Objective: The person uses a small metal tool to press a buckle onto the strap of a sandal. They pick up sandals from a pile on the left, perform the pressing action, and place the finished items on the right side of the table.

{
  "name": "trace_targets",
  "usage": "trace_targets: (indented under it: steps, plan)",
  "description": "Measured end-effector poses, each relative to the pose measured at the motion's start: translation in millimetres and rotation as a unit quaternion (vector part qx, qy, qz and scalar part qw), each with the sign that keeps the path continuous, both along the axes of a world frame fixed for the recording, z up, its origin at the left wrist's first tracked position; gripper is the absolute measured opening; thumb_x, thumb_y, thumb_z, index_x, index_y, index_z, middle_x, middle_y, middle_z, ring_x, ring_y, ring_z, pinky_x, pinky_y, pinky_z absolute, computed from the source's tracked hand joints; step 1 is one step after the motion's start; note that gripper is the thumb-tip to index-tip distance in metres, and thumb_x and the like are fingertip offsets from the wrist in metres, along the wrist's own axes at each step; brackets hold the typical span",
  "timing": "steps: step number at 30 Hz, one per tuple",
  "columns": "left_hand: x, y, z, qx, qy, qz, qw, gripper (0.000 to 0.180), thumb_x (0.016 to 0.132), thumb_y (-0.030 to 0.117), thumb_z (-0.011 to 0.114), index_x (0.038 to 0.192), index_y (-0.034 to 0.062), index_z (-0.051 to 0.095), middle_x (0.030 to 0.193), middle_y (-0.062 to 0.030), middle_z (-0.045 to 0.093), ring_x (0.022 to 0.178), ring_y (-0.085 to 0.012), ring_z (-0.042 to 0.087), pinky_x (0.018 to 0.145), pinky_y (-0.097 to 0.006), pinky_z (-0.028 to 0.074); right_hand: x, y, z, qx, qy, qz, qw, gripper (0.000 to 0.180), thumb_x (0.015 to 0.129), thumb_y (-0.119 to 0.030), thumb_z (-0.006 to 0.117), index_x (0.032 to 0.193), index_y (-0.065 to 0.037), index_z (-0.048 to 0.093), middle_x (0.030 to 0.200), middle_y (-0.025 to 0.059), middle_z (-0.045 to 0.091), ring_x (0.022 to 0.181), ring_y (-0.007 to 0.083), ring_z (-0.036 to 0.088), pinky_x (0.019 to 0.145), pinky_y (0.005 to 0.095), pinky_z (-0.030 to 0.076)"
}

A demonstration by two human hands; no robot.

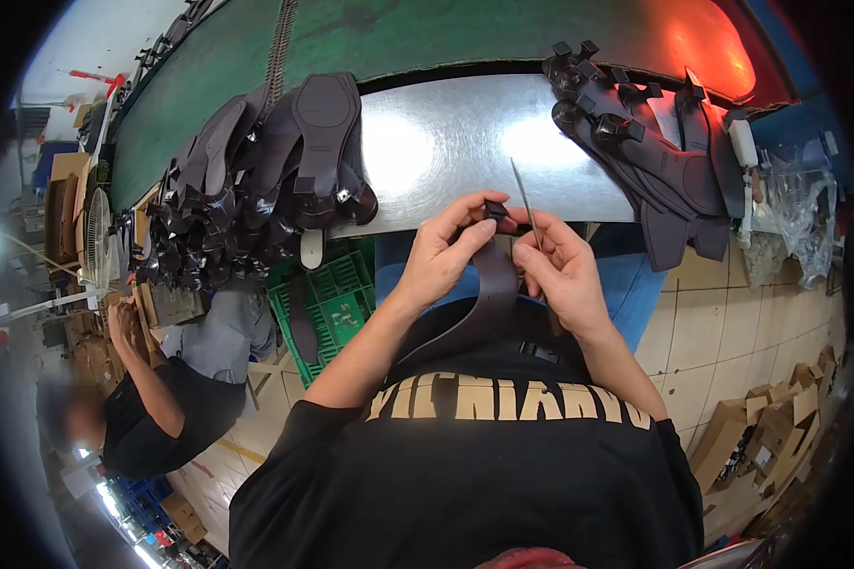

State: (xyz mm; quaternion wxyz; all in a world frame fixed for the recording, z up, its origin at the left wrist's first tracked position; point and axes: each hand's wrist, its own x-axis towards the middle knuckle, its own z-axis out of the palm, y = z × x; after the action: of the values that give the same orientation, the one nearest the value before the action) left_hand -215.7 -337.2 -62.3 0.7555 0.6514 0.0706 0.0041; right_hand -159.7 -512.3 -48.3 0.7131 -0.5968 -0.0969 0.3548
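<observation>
Low at the frame's centre, a dark shoe sole (489, 294) is pinched steady by the closed left hand (443, 256), while a thin metal tool (528, 213) is gripped in the closed right hand (562, 270), against its heel, below the table (446, 142).

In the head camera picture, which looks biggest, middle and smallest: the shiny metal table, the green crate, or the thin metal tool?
1. Shiny metal table
2. Green crate
3. Thin metal tool, held in the right hand

The tool sits nearer the camera, yet looks smallest anyway.
</observation>
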Motion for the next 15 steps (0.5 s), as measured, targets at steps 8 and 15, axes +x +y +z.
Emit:
trace_targets:
  steps: [8, 15]
  plan:
    - [-7, 12, 12, -0.006, -0.013, 0.067, 0.998, 0.032, 0.097, 0.007, 0.049, 0.127, -0.0004, 0.054, 0.109, -0.0088, 0.064, 0.103, -0.0145, 0.061, 0.091, -0.028, 0.046, -9, 18, 13, 0.011, 0.114, 0.077, 0.990, 0.032, 0.093, -0.016, 0.062, 0.117, -0.003, 0.045, 0.065, -0.0025, 0.049, 0.044, 0.0039, 0.043, 0.040, 0.0189, 0.031]
    - [-10, 15, 12, -0.052, -0.008, 0.077, 0.996, 0.036, 0.097, 0.011, 0.050, 0.132, 0.0006, 0.052, 0.116, -0.0155, 0.063, 0.110, -0.0201, 0.060, 0.096, -0.033, 0.046, -10, 23, 15, 0.072, 0.154, 0.083, 0.982, 0.034, 0.091, -0.013, 0.064, 0.117, -0.003, 0.043, 0.073, -0.0011, 0.050, 0.044, 0.0035, 0.044, 0.040, 0.0175, 0.032]
